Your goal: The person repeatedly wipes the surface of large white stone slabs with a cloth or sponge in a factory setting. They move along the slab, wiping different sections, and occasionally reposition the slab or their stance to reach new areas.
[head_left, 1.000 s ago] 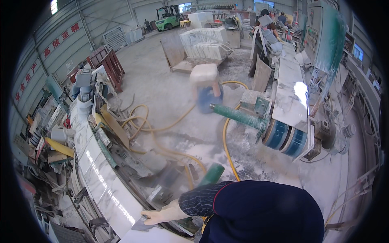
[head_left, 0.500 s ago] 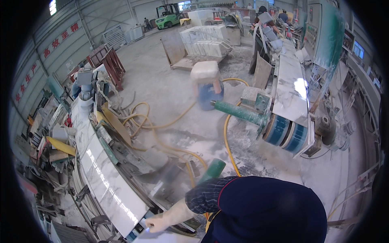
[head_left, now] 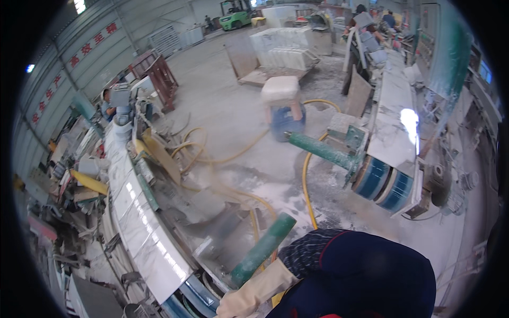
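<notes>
**Gloved hand at the near end of a long stone slab**

A person in a dark blue top (head_left: 360, 275) leaned in from the near right edge of the view. One hand in a pale rubber glove (head_left: 244, 301) reached down toward the near end of a long white marble slab (head_left: 140, 222), which ran from the near middle away to the far left on a curved tabletop. The gloved fingers were curled, but the view did not show clearly whether the grip was closed on anything; which hand it was could not be told for certain either, though it lay on the person's left side. The other hand was out of view.

Just beside the glove, a green cylindrical handle (head_left: 262, 249) rose tilted toward the far right, its lower end near the slab's blue-edged machine part (head_left: 193, 294).

A yellow hose (head_left: 306, 175) snaked over the dusty concrete floor (head_left: 222, 106) between the two work lines. On the right, a second marble slab (head_left: 395, 124) lay on another tabletop, with a green bar (head_left: 318, 151) and blue striped rollers (head_left: 382, 183) at its near end. A blue barrel with a white block on top (head_left: 283, 106) stood in the middle. Far off stood stacked white slabs (head_left: 283, 47) and a green forklift (head_left: 236, 13).
</notes>
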A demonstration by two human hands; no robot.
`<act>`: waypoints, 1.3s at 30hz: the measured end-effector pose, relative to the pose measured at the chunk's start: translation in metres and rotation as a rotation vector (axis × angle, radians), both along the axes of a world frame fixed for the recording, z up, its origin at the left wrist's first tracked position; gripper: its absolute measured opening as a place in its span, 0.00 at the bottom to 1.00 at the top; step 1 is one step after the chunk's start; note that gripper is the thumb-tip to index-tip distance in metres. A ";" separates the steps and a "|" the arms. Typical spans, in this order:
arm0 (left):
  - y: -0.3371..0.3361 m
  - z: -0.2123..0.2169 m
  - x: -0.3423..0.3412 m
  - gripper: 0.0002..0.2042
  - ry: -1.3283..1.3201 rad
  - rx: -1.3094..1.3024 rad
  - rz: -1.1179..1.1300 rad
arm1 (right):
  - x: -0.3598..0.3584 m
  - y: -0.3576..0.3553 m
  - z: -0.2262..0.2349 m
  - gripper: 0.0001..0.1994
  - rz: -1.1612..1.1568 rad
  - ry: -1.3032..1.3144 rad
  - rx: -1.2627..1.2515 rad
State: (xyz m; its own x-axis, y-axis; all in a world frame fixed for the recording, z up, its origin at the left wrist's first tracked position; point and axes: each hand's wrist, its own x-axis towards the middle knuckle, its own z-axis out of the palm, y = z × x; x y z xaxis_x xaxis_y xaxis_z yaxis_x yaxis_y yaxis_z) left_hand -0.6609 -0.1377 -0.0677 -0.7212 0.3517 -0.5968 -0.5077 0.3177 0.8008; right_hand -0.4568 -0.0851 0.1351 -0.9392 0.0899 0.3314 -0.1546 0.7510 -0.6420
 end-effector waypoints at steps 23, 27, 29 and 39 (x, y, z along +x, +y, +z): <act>0.102 0.117 0.394 0.26 0.074 0.303 -0.427 | 0.547 -0.086 0.002 0.27 -1.111 0.186 -0.881; 0.128 0.124 0.484 0.19 0.059 0.240 -0.785 | 0.573 -0.133 -0.017 0.26 -1.512 0.229 -1.153; 0.136 0.133 0.516 0.21 0.419 0.247 -1.192 | 0.572 -0.148 -0.043 0.22 -1.724 0.338 -1.282; 0.145 0.088 0.635 0.23 0.157 0.096 -1.813 | 0.510 -0.269 -0.085 0.21 -2.225 0.623 -1.396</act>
